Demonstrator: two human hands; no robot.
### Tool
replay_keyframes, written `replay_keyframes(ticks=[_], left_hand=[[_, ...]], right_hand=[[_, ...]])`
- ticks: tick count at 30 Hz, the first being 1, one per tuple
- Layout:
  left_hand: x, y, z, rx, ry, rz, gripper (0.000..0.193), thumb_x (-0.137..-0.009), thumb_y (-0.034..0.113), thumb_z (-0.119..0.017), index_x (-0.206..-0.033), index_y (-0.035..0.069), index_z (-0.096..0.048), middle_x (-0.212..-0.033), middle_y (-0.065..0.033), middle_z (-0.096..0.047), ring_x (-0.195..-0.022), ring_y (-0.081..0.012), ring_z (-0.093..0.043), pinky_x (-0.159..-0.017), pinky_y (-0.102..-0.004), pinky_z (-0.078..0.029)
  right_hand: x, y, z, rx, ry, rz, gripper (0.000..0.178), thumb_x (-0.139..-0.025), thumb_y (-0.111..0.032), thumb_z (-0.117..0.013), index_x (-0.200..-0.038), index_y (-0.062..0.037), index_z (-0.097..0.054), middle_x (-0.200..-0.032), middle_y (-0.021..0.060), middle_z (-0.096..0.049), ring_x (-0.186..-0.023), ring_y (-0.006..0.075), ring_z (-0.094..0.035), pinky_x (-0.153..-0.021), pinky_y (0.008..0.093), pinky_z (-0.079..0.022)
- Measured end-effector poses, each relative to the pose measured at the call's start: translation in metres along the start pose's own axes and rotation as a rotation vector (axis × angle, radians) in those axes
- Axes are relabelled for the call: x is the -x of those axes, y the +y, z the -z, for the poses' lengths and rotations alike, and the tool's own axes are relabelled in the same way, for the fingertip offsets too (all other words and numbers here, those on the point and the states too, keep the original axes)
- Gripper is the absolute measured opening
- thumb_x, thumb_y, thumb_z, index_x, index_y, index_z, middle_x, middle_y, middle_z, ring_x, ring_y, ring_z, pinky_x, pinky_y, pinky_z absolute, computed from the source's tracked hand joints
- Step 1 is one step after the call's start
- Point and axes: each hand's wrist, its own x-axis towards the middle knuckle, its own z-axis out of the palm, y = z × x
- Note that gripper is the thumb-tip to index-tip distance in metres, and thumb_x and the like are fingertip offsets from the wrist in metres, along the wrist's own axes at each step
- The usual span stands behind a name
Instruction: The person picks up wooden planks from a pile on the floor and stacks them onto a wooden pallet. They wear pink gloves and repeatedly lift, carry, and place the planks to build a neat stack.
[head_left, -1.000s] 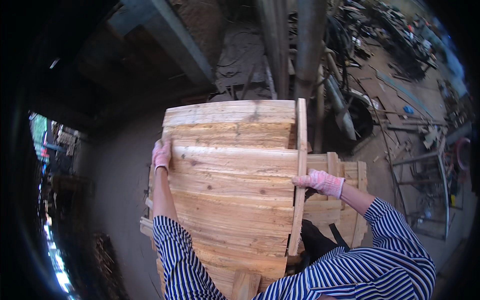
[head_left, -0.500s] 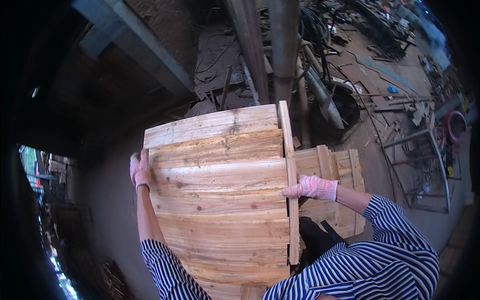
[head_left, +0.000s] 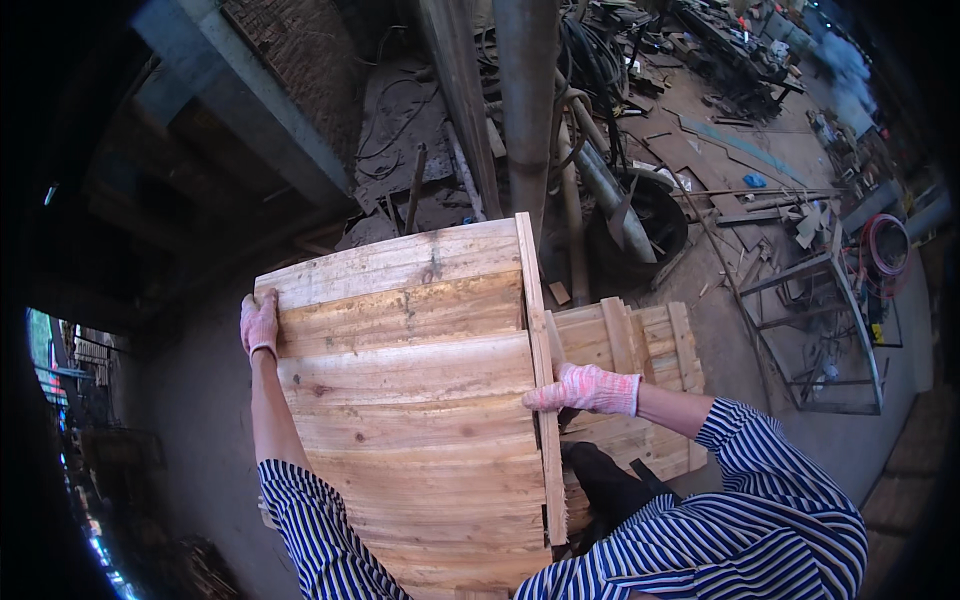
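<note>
A wide wooden panel (head_left: 410, 370) of several boards set side by side spans the space before me. A narrow batten (head_left: 541, 400) runs along its right edge. My left hand (head_left: 260, 323), in a pink and white work glove, grips the panel's left edge near the far corner. On the right edge my right hand (head_left: 585, 389), gloved alike, is closed around the batten, its thumb on top and its other fingers hidden. Beneath and to the right lies a second wooden panel (head_left: 655, 350) with cross battens, partly covered by the first.
Metal posts (head_left: 528, 100) rise just beyond the panel. Beside them stands a dark round tub (head_left: 640, 235) with a pipe in it. Scrap and tools litter the floor at the far right, near a metal frame (head_left: 825, 320) and a coiled red hose (head_left: 885, 250).
The panel and both hands have shifted left in view, with the surroundings sliding left too. Both hands keep their hold on the panel's edges.
</note>
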Motion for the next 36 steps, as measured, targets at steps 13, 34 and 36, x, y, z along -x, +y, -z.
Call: replay_keyframes(ticks=[13, 34, 36], left_hand=[[0.380, -0.099, 0.157, 0.056, -0.127, -0.010, 0.106, -0.081, 0.061, -0.076, -0.158, 0.004, -0.033, -0.161, -0.0274, -0.032, -0.152, -0.0464, -0.022, -0.124, -0.0531, -0.020], [0.742, -0.096, 0.239, -0.104, -0.316, 0.561, 0.124, -0.049, 0.059, -0.094, -0.150, 0.004, -0.047, -0.138, -0.0211, -0.055, -0.131, -0.0398, -0.049, -0.117, -0.0488, -0.037], [0.718, -0.105, 0.260, -0.042, -0.258, 0.644, 0.124, -0.049, 0.058, -0.095, -0.150, 0.007, -0.047, -0.135, -0.0197, -0.057, -0.129, -0.0378, -0.052, -0.113, -0.0481, -0.042]], right_hand=[[-0.026, -0.207, 0.078, 0.954, 0.450, 0.335, 0.116, -0.078, -0.064, -0.078, -0.164, -0.0125, -0.018, -0.138, 0.0205, -0.059, -0.116, 0.0337, -0.064, -0.105, 0.0400, -0.050], [-0.119, -0.329, -0.151, 1.674, 0.312, 0.410, 0.105, -0.067, -0.043, -0.082, -0.157, -0.0110, -0.039, -0.128, 0.0192, -0.068, -0.116, 0.0294, -0.067, -0.102, 0.0380, -0.050], [-0.111, -0.311, -0.177, 1.743, 0.222, 0.479, 0.109, -0.066, -0.039, -0.084, -0.157, -0.0050, -0.035, -0.129, 0.0219, -0.067, -0.119, 0.0314, -0.066, -0.106, 0.0387, -0.047]])
